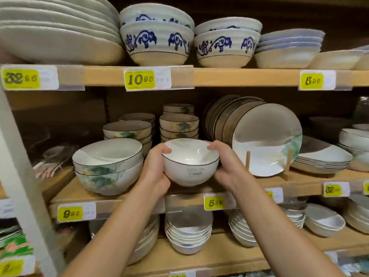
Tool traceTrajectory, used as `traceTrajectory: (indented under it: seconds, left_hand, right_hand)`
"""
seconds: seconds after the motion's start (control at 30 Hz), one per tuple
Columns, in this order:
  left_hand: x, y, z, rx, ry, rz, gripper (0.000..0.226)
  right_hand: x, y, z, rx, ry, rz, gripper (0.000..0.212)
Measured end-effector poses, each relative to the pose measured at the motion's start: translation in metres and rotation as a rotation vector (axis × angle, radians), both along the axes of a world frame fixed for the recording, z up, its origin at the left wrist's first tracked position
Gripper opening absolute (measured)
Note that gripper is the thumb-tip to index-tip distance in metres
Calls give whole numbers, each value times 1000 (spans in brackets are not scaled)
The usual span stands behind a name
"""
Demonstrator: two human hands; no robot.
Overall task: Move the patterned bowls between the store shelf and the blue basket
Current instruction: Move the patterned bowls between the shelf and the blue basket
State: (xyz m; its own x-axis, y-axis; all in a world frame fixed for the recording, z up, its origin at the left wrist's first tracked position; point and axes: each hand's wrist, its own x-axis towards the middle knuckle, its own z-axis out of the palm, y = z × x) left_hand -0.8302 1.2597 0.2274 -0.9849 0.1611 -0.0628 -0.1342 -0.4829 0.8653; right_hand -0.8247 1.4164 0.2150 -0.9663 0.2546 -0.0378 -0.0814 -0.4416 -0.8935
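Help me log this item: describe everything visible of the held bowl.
The bowl is small, glossy white, ceramic-looking, with a thin dark rim line, a small foot and a faint label on its side. Empty, tipped slightly toward the camera, it is before the shelf, gripped by the left hand and right hand on opposite sides.

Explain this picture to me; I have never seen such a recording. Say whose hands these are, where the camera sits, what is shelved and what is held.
No machine: a person wears one camera on the head, looking forward and down, so both arms are their own. The left hand and right hand grip a small white bowl with a dark rim at the middle shelf. Beside it stand stacked green-patterned bowls and upright plates; blue-patterned bowls sit above.
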Motion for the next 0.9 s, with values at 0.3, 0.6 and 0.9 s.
traceTrajectory:
  seconds: [0.3, 0.6, 0.9]
  left_hand:
    - [-17, 12, -9, -52, -38, 82, 41]
    - [2, 35, -34, -43, 187, 307, 60]
    - [-23, 19, -24, -156, 11, 207, 31]
  right_hand:
    - [-35, 21, 2, -8, -67, 399, 47]
    - [-44, 2, 1, -113, -37, 137, 39]
    - [-39, 5, -7, -71, -29, 226, 29]
